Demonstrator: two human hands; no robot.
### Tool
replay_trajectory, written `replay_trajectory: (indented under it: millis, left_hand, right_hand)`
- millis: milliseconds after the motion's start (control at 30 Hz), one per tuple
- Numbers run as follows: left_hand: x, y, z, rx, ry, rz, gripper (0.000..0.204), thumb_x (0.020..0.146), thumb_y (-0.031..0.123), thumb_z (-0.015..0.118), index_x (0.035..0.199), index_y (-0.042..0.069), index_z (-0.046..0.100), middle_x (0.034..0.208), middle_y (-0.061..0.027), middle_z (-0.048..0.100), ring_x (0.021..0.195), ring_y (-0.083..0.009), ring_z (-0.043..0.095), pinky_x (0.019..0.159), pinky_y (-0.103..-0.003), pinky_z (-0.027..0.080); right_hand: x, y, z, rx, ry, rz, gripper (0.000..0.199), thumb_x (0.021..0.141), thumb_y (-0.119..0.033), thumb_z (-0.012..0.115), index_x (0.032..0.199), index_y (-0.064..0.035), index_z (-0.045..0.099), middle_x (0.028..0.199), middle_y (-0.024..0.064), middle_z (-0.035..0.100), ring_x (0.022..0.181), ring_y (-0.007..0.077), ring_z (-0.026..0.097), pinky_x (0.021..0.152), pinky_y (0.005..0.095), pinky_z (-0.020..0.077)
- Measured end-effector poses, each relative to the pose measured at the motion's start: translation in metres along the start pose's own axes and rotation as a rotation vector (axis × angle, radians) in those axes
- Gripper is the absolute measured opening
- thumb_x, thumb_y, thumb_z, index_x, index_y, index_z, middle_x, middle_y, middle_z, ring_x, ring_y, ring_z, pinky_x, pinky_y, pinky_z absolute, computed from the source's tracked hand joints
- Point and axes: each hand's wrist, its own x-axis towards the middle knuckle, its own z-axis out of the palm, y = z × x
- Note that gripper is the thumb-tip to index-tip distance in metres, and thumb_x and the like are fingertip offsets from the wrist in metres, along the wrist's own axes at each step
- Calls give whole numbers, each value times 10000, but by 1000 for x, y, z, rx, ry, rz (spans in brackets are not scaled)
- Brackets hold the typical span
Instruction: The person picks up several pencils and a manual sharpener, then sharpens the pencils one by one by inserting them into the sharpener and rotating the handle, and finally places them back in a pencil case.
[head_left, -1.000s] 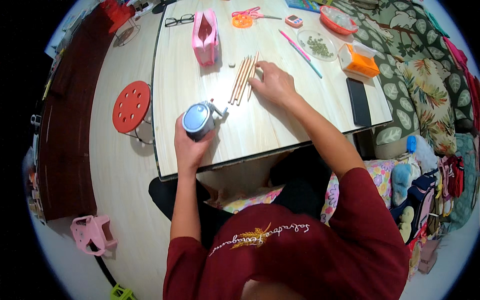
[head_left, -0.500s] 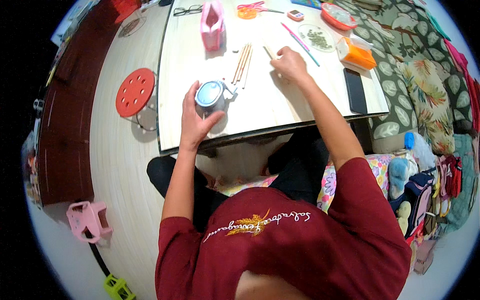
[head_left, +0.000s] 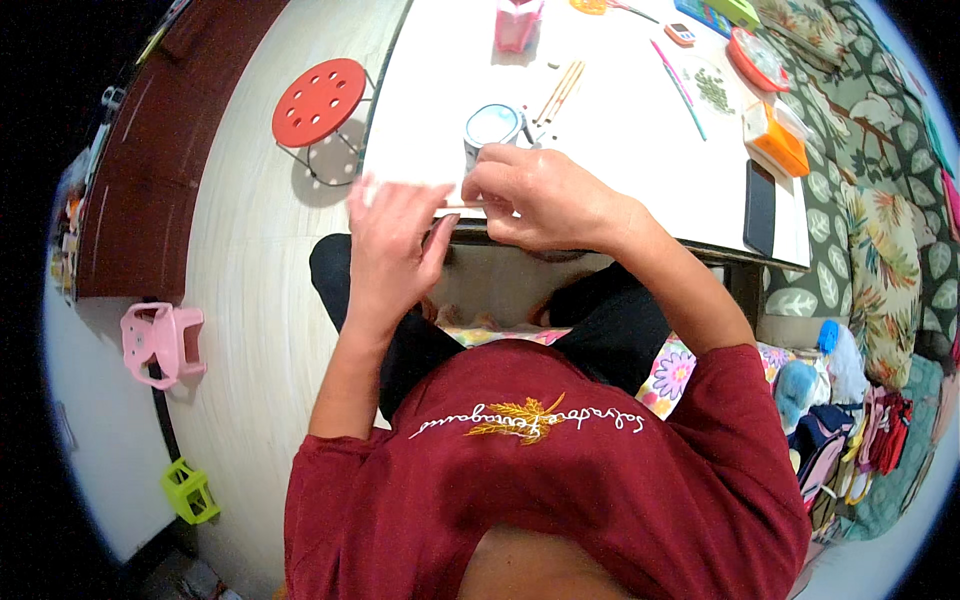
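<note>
A thin wooden stick is pinched in the fingertips of the right hand and held level above the near edge of the white table, its free end pointing toward the left hand. That hand is open, fingers spread and slightly blurred, just beside the stick's tip; whether it touches the stick cannot be told. Right behind the hands a small round tin with a pale blue lid stands on the table, and beyond it lies a loose bundle of more wooden sticks. Judging by the pose, one stick has been singled out from the pile and is being brought to both hands; the next move would call for the left fingers to close on the free end and steady so thin a piece without snapping it. Further out on the table sit a pink container, an orange box and a dark phone. A red perforated stool stands on the floor to the left.
</note>
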Motion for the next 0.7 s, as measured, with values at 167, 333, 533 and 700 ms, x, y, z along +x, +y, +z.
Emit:
replay_trajectory:
  millis: [167,333,533,700]
  left_hand:
    - [-41,-25,7,-405,-113,-308,187,868,143,556,996,24,621,837,-134,637,737,-271,624,682,-333,488]
    - [-47,-44,-11,-470,-80,-396,261,906,164,517,1080,-8,609,899,-176,649,776,-274,635,695,-320,482]
    - [-48,-53,-15,-420,-60,-374,271,909,178,513,1077,-8,615,903,-191,648,769,-285,633,684,-329,478]
    - [-49,-59,-25,-339,-171,-432,288,906,178,518,1101,-14,607,949,-174,654,843,-245,638,755,-315,480]
  right_hand:
    - [2,28,-22,207,-118,204,376,781,-274,691,1097,-86,612,1044,84,620,955,196,593,826,349,497]
    - [11,76,-29,-175,-3,56,773,634,-312,791,1317,-196,448,1276,72,500,1193,271,464,1049,439,371]
    - [33,83,-10,24,-247,267,734,593,-202,793,1245,-124,467,1125,137,592,1057,293,560,933,354,440]
    - [24,71,-13,115,-223,307,731,562,-253,827,1206,-163,492,1126,77,585,1095,269,544,1004,379,421]
